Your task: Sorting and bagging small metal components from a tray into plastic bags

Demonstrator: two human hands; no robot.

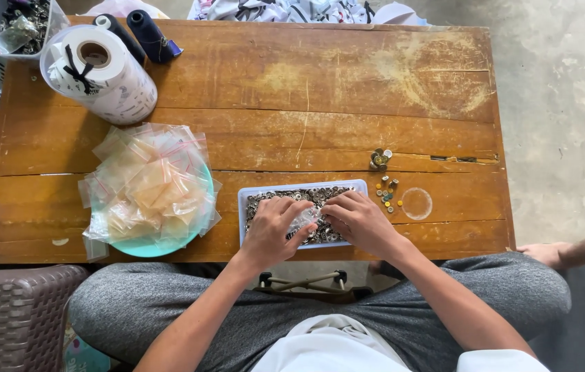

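Hands (275, 231) (361, 220) together over tray (358, 184) of metal buttons (306, 195), both pinching small clear bag (304, 220); heap of bags (148, 182) at left.

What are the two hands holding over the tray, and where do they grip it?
A small clear plastic bag, pinched between the left hand and right hand at opposite ends, over the tray of metal buttons.

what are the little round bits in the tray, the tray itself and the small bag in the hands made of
Round bits: likely metal, dull grey and glinting. Tray: probably plastic, pale blue with a smooth thin rim. Small bag between the left hand and right hand: clear, crinkled plastic film.
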